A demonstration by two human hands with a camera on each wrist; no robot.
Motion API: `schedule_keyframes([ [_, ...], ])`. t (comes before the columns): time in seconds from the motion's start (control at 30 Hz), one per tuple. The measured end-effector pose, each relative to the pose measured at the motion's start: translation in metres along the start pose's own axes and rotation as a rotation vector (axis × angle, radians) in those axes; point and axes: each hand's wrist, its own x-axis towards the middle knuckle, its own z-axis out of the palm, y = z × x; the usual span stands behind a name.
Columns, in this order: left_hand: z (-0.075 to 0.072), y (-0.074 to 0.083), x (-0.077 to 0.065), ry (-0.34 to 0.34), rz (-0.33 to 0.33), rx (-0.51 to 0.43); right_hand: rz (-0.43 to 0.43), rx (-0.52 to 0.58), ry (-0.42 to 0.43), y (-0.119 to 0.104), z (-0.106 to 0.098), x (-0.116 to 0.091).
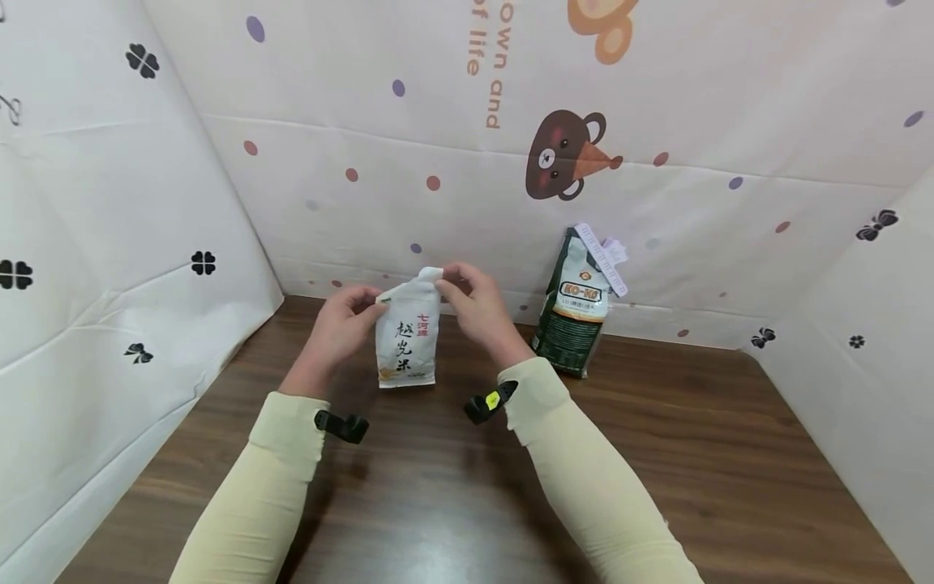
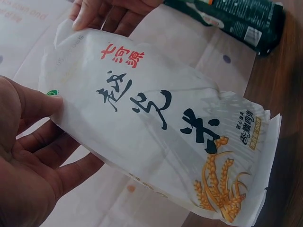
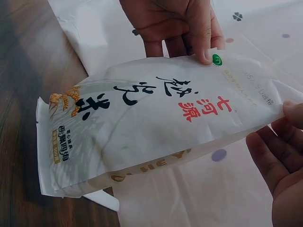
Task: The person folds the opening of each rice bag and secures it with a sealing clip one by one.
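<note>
A white rice bag [image 1: 407,345] with black and red characters and a printed wheat ear stands upright on the table. My left hand [image 1: 344,324] pinches its upper left edge between thumb and fingers. At the upper right corner my right hand [image 1: 479,308] pinches the bag's top. The right wrist view shows the bag's front slanting across, with the left hand [image 3: 182,26] at its far edge by a small green mark. Behind the bag's lower end in that view, part of a white strip [image 3: 105,200] lies on the table, the rest hidden.
Right of my right hand, a dark green and white KO-KO bag [image 1: 571,324] leans against the patterned cloth backdrop [image 1: 350,219]. A pale purple sealing clip [image 1: 601,259] sits across its top. Cloth sides also border the brown wooden table [image 1: 657,454] at left and right.
</note>
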Motion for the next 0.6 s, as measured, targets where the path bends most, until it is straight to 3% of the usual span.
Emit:
schedule_keyframes([
  [0.33,0.027,0.01,0.0,-0.051,0.042,-0.038,-0.01,-0.067,0.05,0.005,-0.029,-0.017],
  [0.6,0.045,0.021,-0.002,-0.103,0.034,-0.066,0.058,-0.088,0.087,0.006,-0.049,-0.034],
])
